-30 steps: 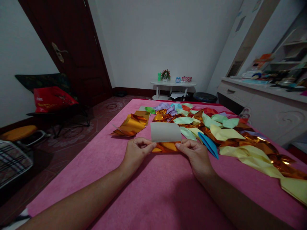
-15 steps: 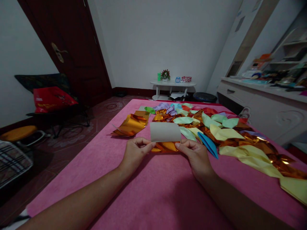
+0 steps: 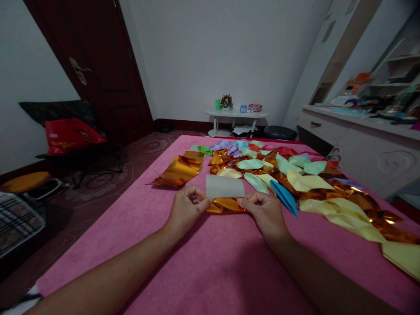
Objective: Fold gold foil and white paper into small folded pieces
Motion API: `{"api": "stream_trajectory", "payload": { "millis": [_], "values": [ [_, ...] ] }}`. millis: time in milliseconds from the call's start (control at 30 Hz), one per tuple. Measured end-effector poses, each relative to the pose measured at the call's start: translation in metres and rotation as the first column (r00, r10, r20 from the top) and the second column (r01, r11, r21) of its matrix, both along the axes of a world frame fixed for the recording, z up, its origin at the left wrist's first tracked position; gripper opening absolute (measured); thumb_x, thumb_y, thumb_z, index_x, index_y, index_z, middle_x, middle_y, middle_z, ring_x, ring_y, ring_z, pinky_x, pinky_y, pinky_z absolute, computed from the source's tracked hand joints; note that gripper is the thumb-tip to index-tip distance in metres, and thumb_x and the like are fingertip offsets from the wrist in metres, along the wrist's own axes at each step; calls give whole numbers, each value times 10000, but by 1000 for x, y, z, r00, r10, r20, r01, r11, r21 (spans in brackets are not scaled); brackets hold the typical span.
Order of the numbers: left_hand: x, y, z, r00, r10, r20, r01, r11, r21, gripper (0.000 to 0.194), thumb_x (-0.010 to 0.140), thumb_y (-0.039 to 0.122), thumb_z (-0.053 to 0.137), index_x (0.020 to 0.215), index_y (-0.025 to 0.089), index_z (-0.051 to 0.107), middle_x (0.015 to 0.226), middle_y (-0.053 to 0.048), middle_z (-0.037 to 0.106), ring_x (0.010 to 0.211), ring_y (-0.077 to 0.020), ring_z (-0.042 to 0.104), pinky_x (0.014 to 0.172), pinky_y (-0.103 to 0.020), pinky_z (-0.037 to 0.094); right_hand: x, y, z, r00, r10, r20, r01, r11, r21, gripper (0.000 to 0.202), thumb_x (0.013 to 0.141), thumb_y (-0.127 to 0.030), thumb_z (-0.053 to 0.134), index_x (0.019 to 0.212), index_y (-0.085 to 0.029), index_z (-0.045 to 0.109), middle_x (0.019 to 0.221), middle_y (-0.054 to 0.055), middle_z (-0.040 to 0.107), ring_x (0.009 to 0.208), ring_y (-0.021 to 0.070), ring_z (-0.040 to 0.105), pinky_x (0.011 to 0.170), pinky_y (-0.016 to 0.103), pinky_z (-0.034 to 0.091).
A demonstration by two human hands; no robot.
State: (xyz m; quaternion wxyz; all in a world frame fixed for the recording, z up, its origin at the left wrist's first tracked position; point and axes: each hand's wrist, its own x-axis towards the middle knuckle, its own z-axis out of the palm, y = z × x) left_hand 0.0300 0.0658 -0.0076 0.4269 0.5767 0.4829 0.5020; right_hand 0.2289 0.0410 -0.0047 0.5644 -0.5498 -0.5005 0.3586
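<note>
A sheet of gold foil paper [image 3: 226,205] is held between my two hands, its near part folded over with the shiny gold side out. Its pale grey back [image 3: 225,186] stands up beyond the fold. My left hand [image 3: 189,204] pinches the left end between thumb and fingers. At the right end, my right hand [image 3: 265,211] grips it the same way, thumb on top. A stack of gold foil sheets [image 3: 180,169] lies curled to the left beyond my left hand. Just right of my right hand is a blue folded paper [image 3: 285,199].
Folded paper pieces in yellow [image 3: 308,182], pale green [image 3: 251,164], purple [image 3: 225,146] and gold cover the right and far parts of the pink-covered table [image 3: 131,227]. A chair with a red bag [image 3: 74,135] stands left. A white side table [image 3: 236,114] is by the wall.
The gold fold between my hands has widened and come slightly nearer, and less of the grey back stands up. A pale yellow folded piece behind it now shows.
</note>
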Motion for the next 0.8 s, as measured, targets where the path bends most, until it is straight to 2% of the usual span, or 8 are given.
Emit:
{"api": "stream_trajectory", "payload": {
  "millis": [167,267,400,533,667,733,800],
  "values": [
    [-2,2,-6,994,-58,-93,59,998,7,179,659,220,709,639,155,544,519,55,501,457,-68,450,447,-170,329,-1,5,-5,980,-41,197,40,999,10,262,597,-233,705,503,-211,462,510,-43,496,499,120,455,479,248,351],
    [-2,2,-9,968,-62,-243,73,997,37,125,698,216,664,667,161,557,555,40,552,491,-87,503,471,-183,357,0,7,-10,955,-14,297,11,1000,13,208,609,-210,660,567,-216,456,529,-56,507,484,110,463,458,224,328],
    [-2,2,-8,867,-17,-498,80,991,105,18,729,196,624,740,182,620,638,25,634,549,-108,555,510,-208,351,2,9,-12,887,-14,462,15,1000,0,107,616,-183,616,629,-216,515,541,-53,556,484,111,493,464,214,316],
    [-1,3,-4,735,42,-677,118,975,188,68,731,155,615,740,207,658,682,15,650,641,-137,563,583,-247,364,1,9,-5,809,23,588,14,998,-58,54,629,-166,581,651,-214,571,553,-41,588,504,118,523,468,216,299],
    [-1,3,0,653,96,-751,214,928,305,68,723,152,663,743,212,689,805,-23,642,826,-191,548,730,-313,397,-2,6,1,756,85,649,8,990,-139,73,665,-176,552,652,-215,611,588,-28,620,522,121,541,460,220,280],
    [-1,3,2,636,156,-756,248,886,392,67,732,176,685,774,221,712,946,-46,627,944,-222,520,798,-348,389,-2,6,1,751,98,653,3,989,-151,83,671,-181,552,666,-220,626,603,-27,631,528,122,546,458,219,278],
    [-1,3,3,608,168,-776,321,842,434,82,771,186,662,798,233,725,1009,-51,616,991,-235,503,819,-364,379,-2,5,0,752,99,651,-7,990,-142,94,671,-178,552,673,-222,635,607,-26,636,533,122,548,460,218,282]
  ]
}}
